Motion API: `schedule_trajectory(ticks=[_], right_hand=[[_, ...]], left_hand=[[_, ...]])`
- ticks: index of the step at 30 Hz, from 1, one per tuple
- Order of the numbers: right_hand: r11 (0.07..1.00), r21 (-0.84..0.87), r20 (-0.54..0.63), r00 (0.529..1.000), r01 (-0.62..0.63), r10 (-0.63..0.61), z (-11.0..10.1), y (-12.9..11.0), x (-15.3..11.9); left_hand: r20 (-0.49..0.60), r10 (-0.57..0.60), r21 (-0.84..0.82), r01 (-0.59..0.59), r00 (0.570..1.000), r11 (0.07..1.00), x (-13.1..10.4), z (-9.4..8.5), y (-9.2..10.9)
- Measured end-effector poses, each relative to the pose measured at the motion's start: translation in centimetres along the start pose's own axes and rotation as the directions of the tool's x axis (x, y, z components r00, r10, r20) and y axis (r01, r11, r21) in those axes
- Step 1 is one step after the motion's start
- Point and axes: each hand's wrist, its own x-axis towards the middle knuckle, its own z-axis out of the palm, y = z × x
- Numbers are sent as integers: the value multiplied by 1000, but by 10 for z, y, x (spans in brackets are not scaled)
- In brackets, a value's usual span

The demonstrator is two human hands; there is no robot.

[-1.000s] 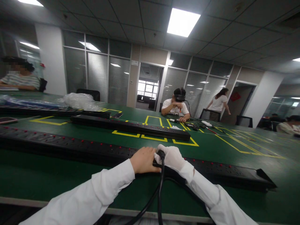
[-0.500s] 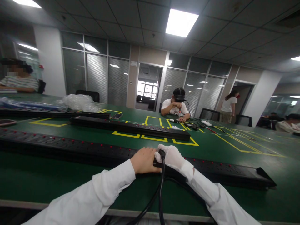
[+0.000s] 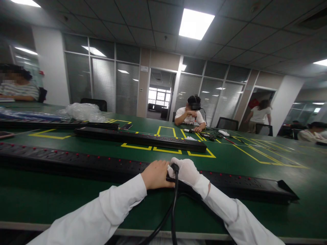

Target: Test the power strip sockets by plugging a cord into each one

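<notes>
A long black power strip (image 3: 102,166) with red dots along it lies across the green table. My bare left hand (image 3: 157,174) is wrapped over the strip near its middle. Beside it, almost touching, my right hand (image 3: 186,172) in a white glove is closed on a black plug (image 3: 175,167) at the strip. The plug's front end is hidden. Its black cable (image 3: 174,204) hangs down over the table's near edge.
A second black strip (image 3: 143,139) lies farther back, among yellow tape outlines. Clear plastic wrap (image 3: 83,112) sits at the back left, near a phone (image 3: 7,135). A seated person (image 3: 190,115) works across the table (image 3: 230,217) beside cables and small tools.
The whole view has shifted slightly. Both hands keep their places on the strip and plug. At the back right, a standing person has moved to the right and turned.
</notes>
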Motion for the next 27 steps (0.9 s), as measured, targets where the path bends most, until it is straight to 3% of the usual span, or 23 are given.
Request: schedule_trajectory(ticks=[7,22,27], right_hand=[[999,33,4,999,33,-33,-4,-1,0],[997,-63,53,998,-42,45,1,1,5],[996,-92,-4,1000,-14,13,0,0,1]], left_hand=[[-9,4,-3,-4,1000,1000,0,1,0],[25,-6,-25,7,1000,1000,1,-2,-1],[34,-14,-14,14,999,1000,1,-2,-2]])
